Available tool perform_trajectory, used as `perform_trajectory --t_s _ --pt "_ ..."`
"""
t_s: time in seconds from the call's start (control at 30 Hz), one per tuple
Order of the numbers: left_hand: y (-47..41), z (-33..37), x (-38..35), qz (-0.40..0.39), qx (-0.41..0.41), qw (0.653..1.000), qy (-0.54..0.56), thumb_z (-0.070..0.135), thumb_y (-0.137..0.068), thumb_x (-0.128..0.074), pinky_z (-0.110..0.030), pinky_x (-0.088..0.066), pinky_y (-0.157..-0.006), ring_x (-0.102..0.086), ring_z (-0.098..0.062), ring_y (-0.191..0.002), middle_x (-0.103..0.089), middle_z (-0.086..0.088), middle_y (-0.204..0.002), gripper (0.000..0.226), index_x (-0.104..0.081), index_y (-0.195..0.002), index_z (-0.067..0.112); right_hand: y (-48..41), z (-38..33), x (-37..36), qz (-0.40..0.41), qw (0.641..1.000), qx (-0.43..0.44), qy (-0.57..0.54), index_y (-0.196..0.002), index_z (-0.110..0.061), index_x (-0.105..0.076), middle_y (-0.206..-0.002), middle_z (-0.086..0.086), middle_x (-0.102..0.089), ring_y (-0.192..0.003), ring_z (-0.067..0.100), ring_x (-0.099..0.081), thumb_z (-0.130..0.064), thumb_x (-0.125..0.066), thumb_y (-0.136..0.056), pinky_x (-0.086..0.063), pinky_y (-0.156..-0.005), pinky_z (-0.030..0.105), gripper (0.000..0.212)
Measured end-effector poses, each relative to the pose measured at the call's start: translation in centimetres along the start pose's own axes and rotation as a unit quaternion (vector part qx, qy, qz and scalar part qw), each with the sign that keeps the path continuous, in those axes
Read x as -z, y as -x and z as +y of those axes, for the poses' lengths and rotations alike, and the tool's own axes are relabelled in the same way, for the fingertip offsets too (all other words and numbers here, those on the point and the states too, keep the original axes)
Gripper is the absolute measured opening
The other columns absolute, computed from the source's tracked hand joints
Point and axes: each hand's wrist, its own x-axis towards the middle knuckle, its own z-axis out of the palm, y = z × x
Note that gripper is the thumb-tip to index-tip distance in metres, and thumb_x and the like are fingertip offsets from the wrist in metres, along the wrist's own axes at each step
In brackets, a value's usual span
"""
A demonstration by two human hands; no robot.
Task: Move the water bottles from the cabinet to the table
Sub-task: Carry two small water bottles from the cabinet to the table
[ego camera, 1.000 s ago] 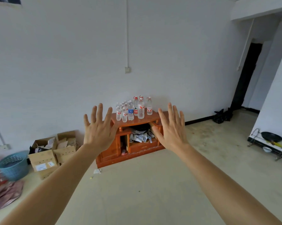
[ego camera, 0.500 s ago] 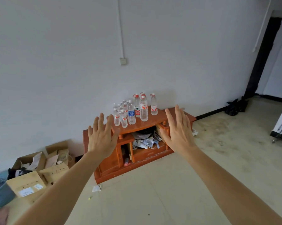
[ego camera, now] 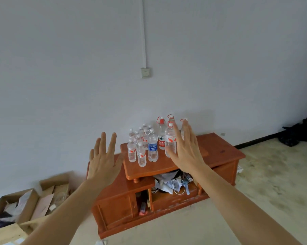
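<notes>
Both arms reach forward with palms facing away: the left hand (ego camera: 103, 160) and right hand (ego camera: 185, 149) are spread flat with fingers splayed, holding nothing. The water bottles (ego camera: 150, 142) stand upright in a tight cluster on the raised top of a low orange-brown wooden cabinet (ego camera: 220, 152) against the white wall; the right hand overlaps the taller red-handled ones in view. Crumpled papers and cords (ego camera: 170, 183) fill the cabinet's open shelf, and open cardboard boxes (ego camera: 25, 204) sit on the floor to its left
</notes>
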Motion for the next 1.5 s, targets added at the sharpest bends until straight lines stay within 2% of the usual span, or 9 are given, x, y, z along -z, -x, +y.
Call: perform_trajectory --t_s 0.33,0.57,0.7,0.8,0.9,1.17,1.27,1.37,1.5 --pt "-21.5 -10.9 -14.5 -0.028 0.009 0.997 0.067 0.058 -0.102 -0.027 -0.050 -0.010 -0.124 0.003 -0.029 -0.156 0.016 -0.003 -0.168 0.071 0.018 -0.154 0.041 -19.0 3.5 -19.5 -0.020 1.000 -0.001 -0.017 -0.158 -0.033 0.022 -0.163 0.008 0.034 -0.155 0.036 0.013 -0.061 -0.044 -0.100 -0.008 -0.125 0.055 0.092" --pt "-36.2 -17.2 -24.4 -0.112 0.073 0.984 0.113 0.058 -0.101 -0.038 -0.055 -0.017 -0.122 0.004 -0.029 -0.155 0.010 -0.005 -0.169 0.079 0.010 -0.159 0.034 -29.6 5.4 -31.8 -0.066 0.996 -0.036 -0.050 -0.160 -0.036 0.015 -0.166 0.004 0.029 -0.156 0.029 0.012 -0.060 -0.043 -0.101 -0.007 -0.123 0.049 0.086" --pt "-38.1 -18.7 -30.6 -0.185 0.101 0.968 0.135 0.058 -0.098 -0.045 -0.055 -0.016 -0.121 0.006 -0.031 -0.155 0.008 -0.009 -0.168 0.088 0.014 -0.158 0.032 -30.2 6.8 -37.8 -0.108 0.987 -0.057 -0.106 -0.160 -0.037 0.014 -0.168 -0.002 0.024 -0.157 0.023 0.008 -0.068 -0.039 -0.097 -0.006 -0.122 0.043 0.088" --pt "-38.1 -19.7 -35.9 -0.236 0.129 0.952 0.147 0.057 -0.096 -0.051 -0.055 -0.015 -0.121 0.008 -0.029 -0.155 0.007 -0.008 -0.169 0.095 0.017 -0.157 0.033 -29.5 7.8 -42.8 -0.128 0.974 -0.079 -0.168 -0.162 -0.028 0.006 -0.170 -0.003 0.010 -0.157 0.018 0.003 -0.058 -0.052 -0.099 -0.005 -0.123 0.037 0.090" --pt "-37.5 -20.3 -41.6 -0.270 0.171 0.930 0.182 0.056 -0.096 -0.052 -0.054 -0.011 -0.122 0.008 -0.028 -0.155 0.008 -0.004 -0.169 0.095 0.019 -0.156 0.034 -27.4 9.3 -48.7 -0.152 0.949 -0.136 -0.241 -0.162 -0.025 -0.005 -0.169 -0.004 -0.008 -0.155 0.013 -0.014 -0.049 -0.061 -0.099 -0.031 -0.122 0.046 0.088" --pt "-38.1 -22.0 -55.0 -0.272 0.255 0.884 0.283 0.055 -0.085 -0.072 -0.054 -0.013 -0.124 -0.004 -0.025 -0.155 -0.002 0.001 -0.169 0.114 0.014 -0.158 0.033 -22.1 11.6 -60.9 -0.164 0.906 -0.216 -0.325 -0.160 -0.027 -0.008 -0.168 -0.004 -0.016 -0.153 0.019 -0.025 -0.055 -0.075 -0.087 -0.046 -0.110 0.052 0.103" --pt "-38.9 -22.5 -57.4 -0.244 0.265 0.875 0.323 0.071 -0.067 -0.077 -0.056 -0.026 -0.120 -0.026 -0.023 -0.151 -0.024 -0.001 -0.165 0.129 0.020 -0.149 0.052 -21.7 11.8 -63.3 -0.158 0.904 -0.223 -0.328 -0.159 -0.015 -0.009 -0.167 0.004 -0.019 -0.153 0.020 -0.026 -0.051 -0.081 -0.083 -0.045 -0.112 0.048 0.111" --pt "-38.7 -21.7 -58.4 -0.246 0.278 0.873 0.317 0.047 -0.080 -0.079 -0.048 -0.044 -0.106 -0.052 -0.025 -0.133 -0.047 0.000 -0.151 0.118 0.014 -0.152 0.045 -21.5 11.6 -64.7 -0.154 0.895 -0.239 -0.344 -0.158 -0.020 -0.007 -0.165 0.008 -0.023 -0.152 0.019 -0.028 -0.039 -0.080 -0.087 -0.043 -0.115 0.042 0.104" --pt "-37.6 -20.1 -58.0 -0.233 0.290 0.876 0.307 0.020 -0.092 -0.071 -0.032 -0.045 -0.088 -0.055 -0.020 -0.118 -0.050 -0.005 -0.143 0.092 -0.002 -0.152 0.028 -21.8 11.1 -64.4 -0.153 0.896 -0.235 -0.343 -0.152 -0.026 -0.016 -0.150 0.012 -0.043 -0.139 0.020 -0.047 -0.033 -0.075 -0.092 -0.051 -0.106 0.038 0.085"
